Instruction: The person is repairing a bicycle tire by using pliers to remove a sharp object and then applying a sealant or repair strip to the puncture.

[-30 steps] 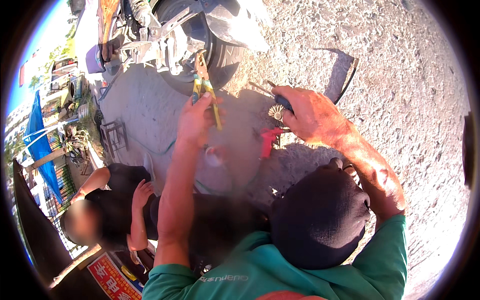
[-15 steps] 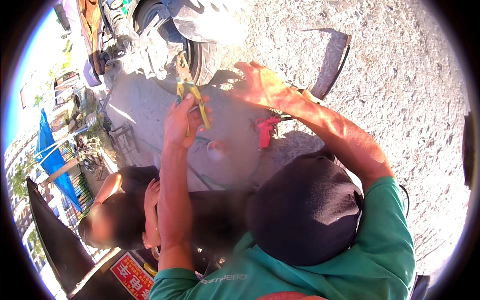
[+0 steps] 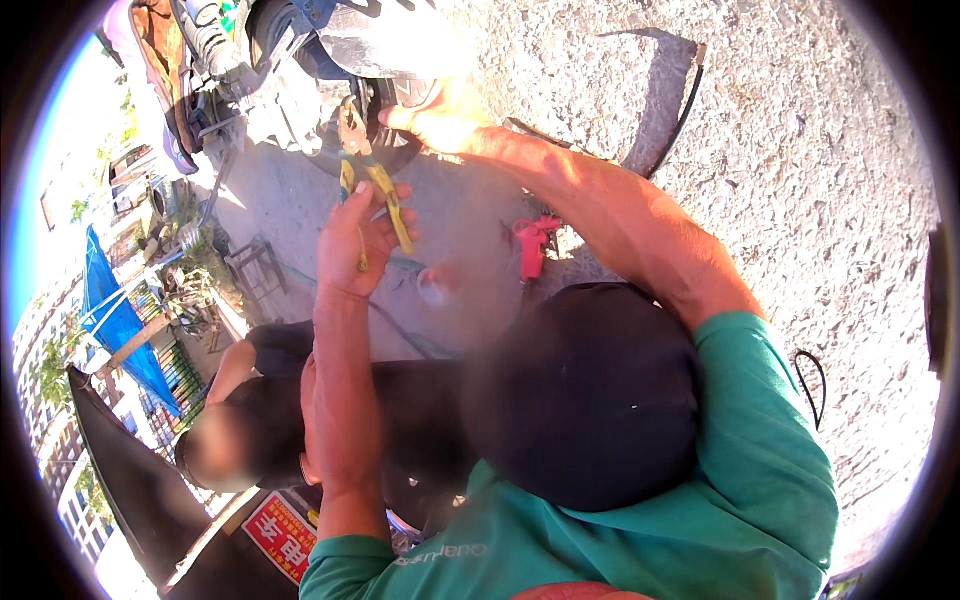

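Green tee on this person, kind of a teal shade, short sleeves [image 3: 770,400] that stop above the elbows, so both forearms are bare all the way down to the fingers. There's a line of pale lettering across the cloth near the lower edge of the shot. No gloves on the left hand [image 3: 355,245] or the right hand [image 3: 440,118], no watch or rings that I can make out.

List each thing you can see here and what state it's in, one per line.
Left hand: raised, closed around the pliers' handles.
Yellow-handled pliers: held, nose pointing toward the scooter.
Right hand: stretched out to the scooter, in sun glare.
Scooter: parked on the pavement.
Red tool: lying on the ground, untouched.
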### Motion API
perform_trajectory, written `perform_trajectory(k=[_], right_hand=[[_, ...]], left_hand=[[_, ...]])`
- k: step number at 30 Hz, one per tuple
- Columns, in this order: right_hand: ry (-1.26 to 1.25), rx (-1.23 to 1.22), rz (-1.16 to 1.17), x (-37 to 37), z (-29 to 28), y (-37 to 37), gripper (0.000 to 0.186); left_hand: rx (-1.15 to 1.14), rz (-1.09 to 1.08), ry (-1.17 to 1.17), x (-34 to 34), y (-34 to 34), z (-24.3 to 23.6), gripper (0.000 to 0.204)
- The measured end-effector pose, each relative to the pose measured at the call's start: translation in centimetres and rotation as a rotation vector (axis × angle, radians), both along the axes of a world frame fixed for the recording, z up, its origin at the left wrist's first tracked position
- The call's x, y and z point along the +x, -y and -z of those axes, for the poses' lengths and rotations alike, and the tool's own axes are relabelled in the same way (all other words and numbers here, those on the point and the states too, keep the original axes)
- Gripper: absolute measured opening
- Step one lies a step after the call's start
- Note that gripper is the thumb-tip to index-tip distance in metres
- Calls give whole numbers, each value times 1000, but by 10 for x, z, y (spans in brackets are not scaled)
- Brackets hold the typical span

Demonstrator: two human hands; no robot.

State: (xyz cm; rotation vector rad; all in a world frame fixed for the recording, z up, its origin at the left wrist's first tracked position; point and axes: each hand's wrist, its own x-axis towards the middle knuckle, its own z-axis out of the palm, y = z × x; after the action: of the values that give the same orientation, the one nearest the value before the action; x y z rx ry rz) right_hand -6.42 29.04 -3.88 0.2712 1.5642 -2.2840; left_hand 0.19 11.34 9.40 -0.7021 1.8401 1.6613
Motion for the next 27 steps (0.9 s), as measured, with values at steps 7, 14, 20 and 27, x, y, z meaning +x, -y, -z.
perform_trajectory(k=[7, 14, 20, 27], right_hand=[[-6, -27, -29, 6, -16, -23, 68], [-50, -91, -16, 6, -11, -23, 69], [-142, -252, 97, -11, 22, 22, 58], [-205, -173, 184, -16, 47, 24, 45]], left_hand=[[3, -36, 25, 0, -7, -5, 27], [45, -53, 58, 2, -5, -4, 30], [-684, 485, -408, 52, 12, 6, 28], [-633, 213, 5, 128, -12, 82, 43]])
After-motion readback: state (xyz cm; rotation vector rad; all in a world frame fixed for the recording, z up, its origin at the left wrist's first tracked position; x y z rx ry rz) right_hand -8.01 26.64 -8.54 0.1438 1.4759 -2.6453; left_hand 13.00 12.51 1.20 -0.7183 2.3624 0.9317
